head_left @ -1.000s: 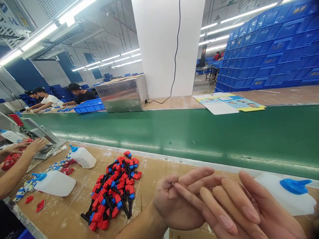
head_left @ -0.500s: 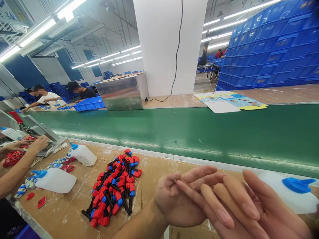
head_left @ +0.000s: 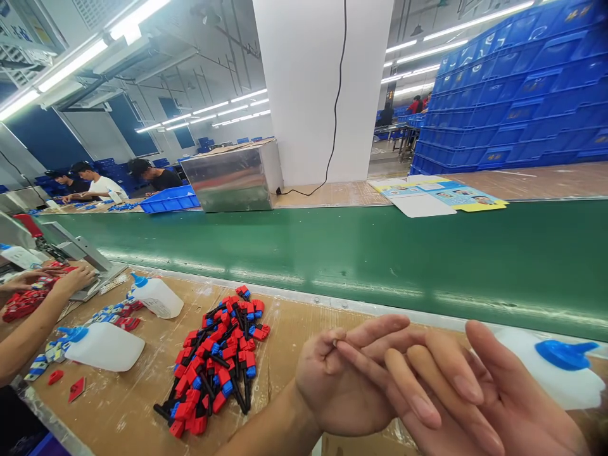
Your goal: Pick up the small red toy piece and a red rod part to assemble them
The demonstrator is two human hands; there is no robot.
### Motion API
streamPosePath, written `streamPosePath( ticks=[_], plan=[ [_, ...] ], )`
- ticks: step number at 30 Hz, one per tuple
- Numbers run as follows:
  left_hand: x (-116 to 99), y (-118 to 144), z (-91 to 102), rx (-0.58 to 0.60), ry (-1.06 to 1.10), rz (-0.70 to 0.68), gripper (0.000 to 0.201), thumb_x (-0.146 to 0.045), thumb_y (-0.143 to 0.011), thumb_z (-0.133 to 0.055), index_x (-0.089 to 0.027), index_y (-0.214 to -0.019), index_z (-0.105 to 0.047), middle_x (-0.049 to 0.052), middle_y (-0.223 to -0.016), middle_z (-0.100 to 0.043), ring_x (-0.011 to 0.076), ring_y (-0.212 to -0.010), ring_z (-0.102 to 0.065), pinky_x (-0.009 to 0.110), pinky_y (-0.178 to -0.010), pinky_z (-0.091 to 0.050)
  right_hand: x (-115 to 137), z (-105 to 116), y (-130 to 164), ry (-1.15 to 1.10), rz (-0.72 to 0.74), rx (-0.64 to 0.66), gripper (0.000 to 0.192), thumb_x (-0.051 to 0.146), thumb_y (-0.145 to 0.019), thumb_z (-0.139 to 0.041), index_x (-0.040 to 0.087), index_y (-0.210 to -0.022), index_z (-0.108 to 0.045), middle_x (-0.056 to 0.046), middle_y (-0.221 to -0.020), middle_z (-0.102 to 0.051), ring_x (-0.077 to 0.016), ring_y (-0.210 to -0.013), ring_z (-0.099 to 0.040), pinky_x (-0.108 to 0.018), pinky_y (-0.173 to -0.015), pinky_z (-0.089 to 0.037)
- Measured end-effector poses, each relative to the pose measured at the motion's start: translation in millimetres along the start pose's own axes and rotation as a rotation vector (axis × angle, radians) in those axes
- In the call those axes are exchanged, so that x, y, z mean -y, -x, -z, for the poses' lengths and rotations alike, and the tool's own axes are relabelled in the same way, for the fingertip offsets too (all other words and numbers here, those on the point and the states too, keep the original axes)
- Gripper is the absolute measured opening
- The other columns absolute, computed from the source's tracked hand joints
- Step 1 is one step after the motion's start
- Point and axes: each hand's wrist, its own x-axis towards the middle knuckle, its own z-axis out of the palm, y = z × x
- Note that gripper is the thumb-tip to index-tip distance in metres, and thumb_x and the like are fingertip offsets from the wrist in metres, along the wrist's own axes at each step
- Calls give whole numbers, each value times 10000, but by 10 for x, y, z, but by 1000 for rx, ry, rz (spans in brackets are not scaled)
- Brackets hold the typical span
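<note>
My two hands meet low in the middle, just above the cardboard-covered bench [head_left: 118, 405]. My left hand [head_left: 339, 386] has thumb and forefinger curled together against a fingertip of my right hand [head_left: 475, 405]. The right hand's fingers are stretched out flat and overlap the left hand's. I see no object in either hand. Left of my left forearm lies a heap of red, blue and black plastic parts [head_left: 216, 358]. A white squeeze bottle with a blue spout [head_left: 555, 370] lies on its side just behind my right hand.
A green conveyor belt [head_left: 380, 253] runs across behind the bench. At the left a co-worker's hands [head_left: 71, 278] work at a metal fixture, with two more white bottles [head_left: 107, 345] and small parts nearby. Beyond the belt are a steel box [head_left: 232, 177], a white pillar and stacked blue crates [head_left: 513, 107].
My hands have stayed joined in almost the same place. The co-worker's hand at the left has shifted slightly on the fixture.
</note>
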Motion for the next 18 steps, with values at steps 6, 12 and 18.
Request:
streamPosePath(
  ticks=[6,12,18],
  plan=[
    [111,-29,55,-150,88,-44,561,-348,-881,-408,-243,-1418,-530,38,-1235,-683,217,-1313,-491,371,-1078,-302,-8,30,-32,22,74,-43,458,457,-1021,-535,234,-637,-645,39,-367,-193,-194,-565,-538,-482,-1013,-515],
    [59,-12,30,-206,159,-36,550,-389,-956,-364,-212,-1470,-452,50,-1060,-719,167,-1199,-559,310,-995,-363,1,75,-25,121,78,-12,435,449,-1037,-514,221,-708,-685,3,-408,-376,-247,-700,-582,-582,-1033,-471],
    [-20,-6,-34,-147,49,-29,534,-465,-1000,-269,-254,-1418,-523,92,-1368,-585,141,-1087,-602,330,-1060,-334,-3,66,-3,91,-5,23,438,479,-1034,-533,242,-695,-675,10,-405,-361,-256,-700,-608,-560,-1017,-496]
  ],
)
